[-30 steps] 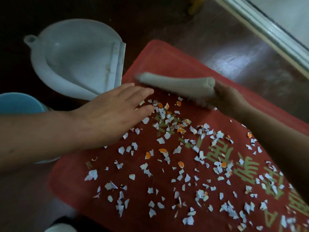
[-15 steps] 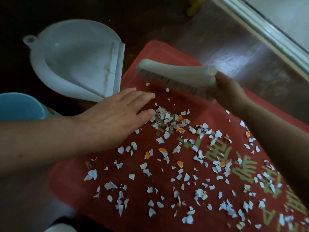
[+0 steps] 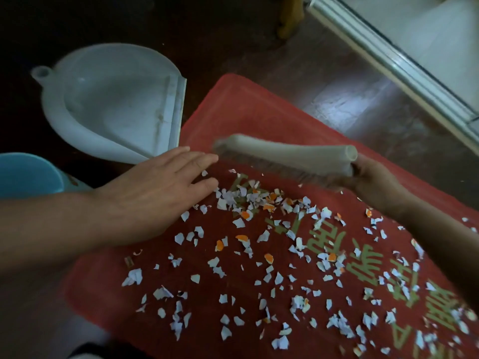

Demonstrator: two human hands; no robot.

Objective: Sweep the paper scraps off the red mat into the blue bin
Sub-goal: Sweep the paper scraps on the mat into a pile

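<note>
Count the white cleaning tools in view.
2. The dustpan lies on the floor left of the red mat; the right hand grips the brush over the mat.

White plastic dustpan (image 3: 111, 104) lies flat on the dark wooden floor (image 3: 337, 99), upper left of frame, open lip facing right. Pale threshold rail (image 3: 388, 55) crosses the upper right corner diagonally. Yellowish object (image 3: 290, 16) at top centre, too dim to identify.

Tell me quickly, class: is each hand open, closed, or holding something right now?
Left hand: open, fingers straight, palm down at the edge of the red mat.
Right hand: closed round the handle of the brush.
</note>
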